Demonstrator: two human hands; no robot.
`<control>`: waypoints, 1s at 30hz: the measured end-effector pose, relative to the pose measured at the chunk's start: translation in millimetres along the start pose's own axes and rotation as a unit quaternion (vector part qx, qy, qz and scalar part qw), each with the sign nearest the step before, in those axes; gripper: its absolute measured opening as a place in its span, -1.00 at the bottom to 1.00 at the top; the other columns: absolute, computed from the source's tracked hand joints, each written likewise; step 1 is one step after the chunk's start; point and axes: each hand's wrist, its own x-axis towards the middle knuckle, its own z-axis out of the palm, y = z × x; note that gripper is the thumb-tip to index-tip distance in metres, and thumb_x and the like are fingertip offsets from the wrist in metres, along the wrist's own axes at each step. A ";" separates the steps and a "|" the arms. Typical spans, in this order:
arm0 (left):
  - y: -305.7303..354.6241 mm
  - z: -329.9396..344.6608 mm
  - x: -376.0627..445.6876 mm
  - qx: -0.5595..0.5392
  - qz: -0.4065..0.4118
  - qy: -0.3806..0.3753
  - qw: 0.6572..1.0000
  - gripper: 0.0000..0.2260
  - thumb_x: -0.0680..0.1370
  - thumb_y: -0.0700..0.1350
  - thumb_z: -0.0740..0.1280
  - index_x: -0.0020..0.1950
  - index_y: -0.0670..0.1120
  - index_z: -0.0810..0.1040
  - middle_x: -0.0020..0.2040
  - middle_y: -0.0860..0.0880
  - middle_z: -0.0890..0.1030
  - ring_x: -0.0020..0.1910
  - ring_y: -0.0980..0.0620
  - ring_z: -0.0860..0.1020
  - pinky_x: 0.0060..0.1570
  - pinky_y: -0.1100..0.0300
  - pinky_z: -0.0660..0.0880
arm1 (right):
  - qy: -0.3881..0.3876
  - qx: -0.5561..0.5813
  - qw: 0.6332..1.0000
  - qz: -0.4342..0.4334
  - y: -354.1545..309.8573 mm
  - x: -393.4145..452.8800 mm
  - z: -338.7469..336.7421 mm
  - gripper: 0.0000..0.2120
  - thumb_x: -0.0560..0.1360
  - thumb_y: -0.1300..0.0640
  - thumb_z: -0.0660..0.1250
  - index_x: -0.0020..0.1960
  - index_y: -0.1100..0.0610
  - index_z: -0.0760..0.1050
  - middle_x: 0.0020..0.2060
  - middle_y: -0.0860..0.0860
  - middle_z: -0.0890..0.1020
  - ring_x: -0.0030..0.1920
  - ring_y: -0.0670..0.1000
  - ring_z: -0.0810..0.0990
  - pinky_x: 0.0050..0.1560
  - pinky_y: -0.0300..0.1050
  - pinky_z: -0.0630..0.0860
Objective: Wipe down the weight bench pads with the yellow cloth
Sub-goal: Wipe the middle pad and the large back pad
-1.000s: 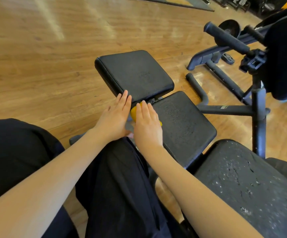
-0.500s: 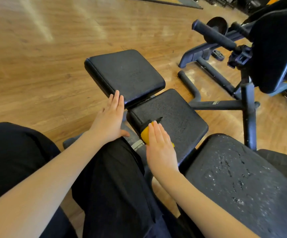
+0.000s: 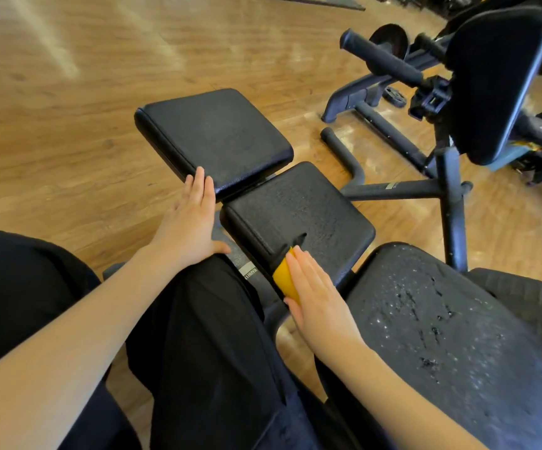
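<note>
While my right hand (image 3: 320,300) lies flat, fingers straight and together, it presses the yellow cloth (image 3: 285,280) against the near-left edge of the middle pad (image 3: 305,209); only a folded wedge of yellow shows past my fingers, draped over the pad's side. My left hand (image 3: 189,222) is spread flat too, holding nothing, fingertips touching the near corner of the far pad (image 3: 214,138), its heel by my knee. Risks as I judge them: with no grip on the cloth, only downward pressure, a stroke past the edge could let it slide off the side and drop to the wooden floor (image 3: 68,102). A dark flap of torn covering (image 3: 290,245) stands up just beside my fingertips; the cloth could snag it and tear it further. The near pad (image 3: 451,336) is cracked and flecked pale, so hard rubbing there may lift more flakes. My left hand bears on a pad corner, and leaning on it might shift the worktop. Compared with a second ago: the cloth was at the gap between far and middle pads, both hands close together; now my right hand has drawn back along the middle pad's edge toward me, while my left has stayed at the far pad's corner.
</note>
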 end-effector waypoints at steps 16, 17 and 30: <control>0.4 7.8 2.8 -0.048 -0.026 0.025 0.998 0.12 0.33 0.19 0.46 0.50 -0.18 -0.30 0.52 -0.10 -0.33 0.51 -0.05 -0.24 0.45 0.00 0.05 | -0.052 0.156 0.978 -0.126 -29.3 133.7 -21.3 -0.40 0.51 0.09 0.28 0.47 0.07 0.11 0.48 -0.04 0.16 0.47 -0.08 0.09 0.39 -0.22 0.11; 0.5 8.0 3.5 -0.056 -0.027 0.026 0.998 0.13 0.33 0.20 0.46 0.50 -0.18 -0.31 0.51 -0.10 -0.34 0.51 -0.05 -0.25 0.45 0.01 0.04 | -0.058 0.161 0.976 -0.137 -27.5 135.2 -21.2 -0.41 0.51 0.09 0.28 0.47 0.06 0.12 0.47 -0.05 0.17 0.46 -0.09 0.11 0.38 -0.24 0.11; 5.1 11.1 10.6 -0.069 -0.022 0.012 0.997 0.19 0.30 0.22 0.47 0.47 -0.22 -0.37 0.47 -0.17 -0.43 0.48 -0.14 -0.33 0.46 0.00 -0.04 | -0.082 0.202 0.965 -0.143 -5.0 155.3 -25.6 -0.55 0.45 0.04 0.35 0.31 0.03 0.36 0.28 -0.05 0.44 0.28 -0.09 0.37 0.26 -0.22 0.27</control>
